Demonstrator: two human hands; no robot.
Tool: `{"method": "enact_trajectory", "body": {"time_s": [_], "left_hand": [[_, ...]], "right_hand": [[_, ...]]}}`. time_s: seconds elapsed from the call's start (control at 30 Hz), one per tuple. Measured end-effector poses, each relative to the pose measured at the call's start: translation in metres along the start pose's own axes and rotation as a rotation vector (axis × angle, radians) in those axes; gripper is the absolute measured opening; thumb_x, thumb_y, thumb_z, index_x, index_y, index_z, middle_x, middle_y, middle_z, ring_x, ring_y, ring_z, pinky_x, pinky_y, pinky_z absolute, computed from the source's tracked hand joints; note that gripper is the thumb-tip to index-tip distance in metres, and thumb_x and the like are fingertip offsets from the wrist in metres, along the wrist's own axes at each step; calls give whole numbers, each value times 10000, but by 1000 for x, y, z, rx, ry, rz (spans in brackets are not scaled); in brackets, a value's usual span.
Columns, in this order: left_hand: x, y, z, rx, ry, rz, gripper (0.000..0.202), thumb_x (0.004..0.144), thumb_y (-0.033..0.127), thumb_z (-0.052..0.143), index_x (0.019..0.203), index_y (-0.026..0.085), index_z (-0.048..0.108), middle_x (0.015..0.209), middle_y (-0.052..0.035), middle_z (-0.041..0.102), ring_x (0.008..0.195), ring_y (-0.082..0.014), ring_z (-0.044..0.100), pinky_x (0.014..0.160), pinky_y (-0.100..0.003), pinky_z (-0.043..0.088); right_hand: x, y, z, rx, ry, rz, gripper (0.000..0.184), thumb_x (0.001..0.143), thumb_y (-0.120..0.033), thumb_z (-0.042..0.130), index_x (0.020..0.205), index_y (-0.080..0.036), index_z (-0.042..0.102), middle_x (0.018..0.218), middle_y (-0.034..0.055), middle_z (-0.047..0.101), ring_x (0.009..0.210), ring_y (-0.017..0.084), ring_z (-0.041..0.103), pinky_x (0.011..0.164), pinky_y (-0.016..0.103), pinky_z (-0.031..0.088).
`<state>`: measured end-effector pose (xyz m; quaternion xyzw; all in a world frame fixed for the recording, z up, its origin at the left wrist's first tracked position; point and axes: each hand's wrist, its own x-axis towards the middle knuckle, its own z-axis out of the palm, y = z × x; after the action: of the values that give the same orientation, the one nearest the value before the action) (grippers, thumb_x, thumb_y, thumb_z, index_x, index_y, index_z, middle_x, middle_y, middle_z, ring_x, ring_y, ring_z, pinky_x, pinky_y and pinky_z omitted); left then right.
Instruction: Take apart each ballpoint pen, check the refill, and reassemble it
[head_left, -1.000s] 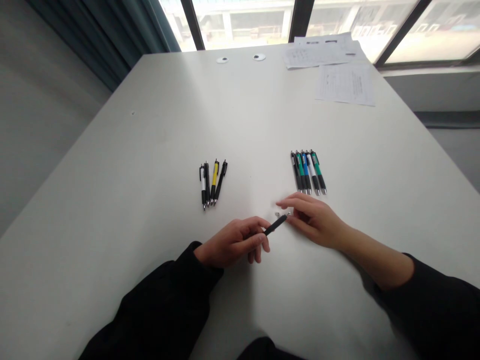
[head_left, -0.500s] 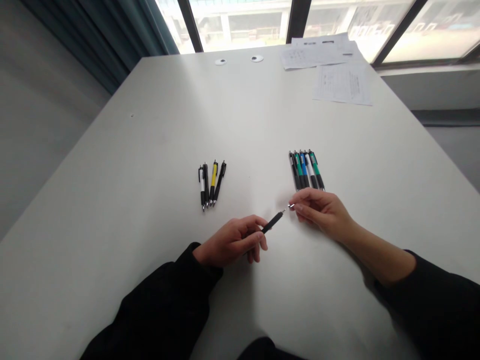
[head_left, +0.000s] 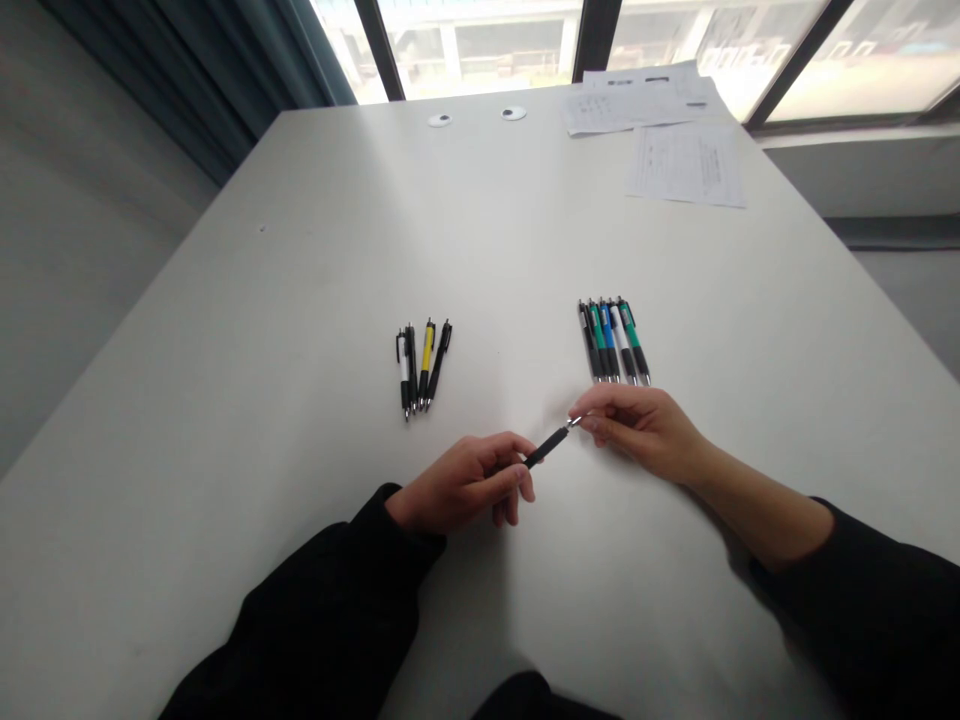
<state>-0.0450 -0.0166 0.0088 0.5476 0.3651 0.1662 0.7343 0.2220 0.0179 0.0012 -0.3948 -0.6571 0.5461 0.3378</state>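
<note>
My left hand (head_left: pixel 480 478) is closed on a black pen (head_left: pixel 547 446), which points up and to the right; its rear part is hidden by the hand. Between the thumb and fingertips of my right hand (head_left: pixel 637 425) is a small silver pen tip (head_left: pixel 575 421), held at the front end of the pen. The two seem to touch there, though I cannot tell whether the tip is seated. Just beyond my right hand lies a row of several pens (head_left: pixel 613 342) in black, green, blue and white. Left of centre is another group of pens (head_left: pixel 422 368), white, black and yellow.
Printed sheets of paper (head_left: pixel 686 165) lie at the far right of the white table (head_left: pixel 337 250). Two white oval pieces (head_left: pixel 514 114) with dark spots sit along the back edge. A dark curtain (head_left: pixel 247 60) and windows stand behind the table.
My right hand has moved slightly left, bringing the silver tip to the front end of the pen. My left hand and the pens on the table stay as they were.
</note>
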Motion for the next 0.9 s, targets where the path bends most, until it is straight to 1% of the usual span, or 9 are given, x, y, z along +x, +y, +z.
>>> {"method": "enact_trajectory", "body": {"time_s": [0.07,0.3,0.4,0.53,0.77,0.9], "left_hand": [[0,0,0,7,-5,-4,309,985,426,552,1020,125,616,669,-35,655,558,-124,634,524,-207,491],[1,-2,-1,15,0,0,315,989,428,544,1046,126,610,700,-41,658,571,-128,642,524,-208,495],[1,-1,0,16,-5,-1,315,990,430,540,1036,126,611,678,-34,648,560,-126,637,517,-206,493],[1,0,0,15,-2,-4,313,988,424,545,1038,124,617,705,-41,654,578,-128,650,519,-202,494],[0,-1,-1,31,-15,-16,305,989,413,542,1054,127,623,723,-40,659,577,-125,653,512,-197,501],[0,-1,-1,34,-24,-15,306,993,418,535,1046,130,622,712,-33,651,581,-122,650,521,-196,507]], "right_hand": [[0,0,0,4,-2,-4,220,913,-377,693,980,-171,734,766,41,670,608,127,582,565,259,469],[0,2,0,12,-2,9,253,915,-398,690,998,-163,732,767,51,677,622,134,579,575,266,476],[0,1,-1,-24,-29,0,254,920,-392,681,1000,-159,742,746,49,671,621,135,574,572,265,465],[0,0,-1,-63,-51,-22,224,932,-357,663,1008,-166,751,733,40,661,631,138,576,576,265,451],[0,-1,-2,-207,-79,-92,189,947,-316,633,982,-165,741,789,55,686,668,149,576,600,270,445],[0,-1,-2,-157,-95,-83,184,965,-310,611,987,-166,723,745,36,660,642,141,581,601,263,463]]}}
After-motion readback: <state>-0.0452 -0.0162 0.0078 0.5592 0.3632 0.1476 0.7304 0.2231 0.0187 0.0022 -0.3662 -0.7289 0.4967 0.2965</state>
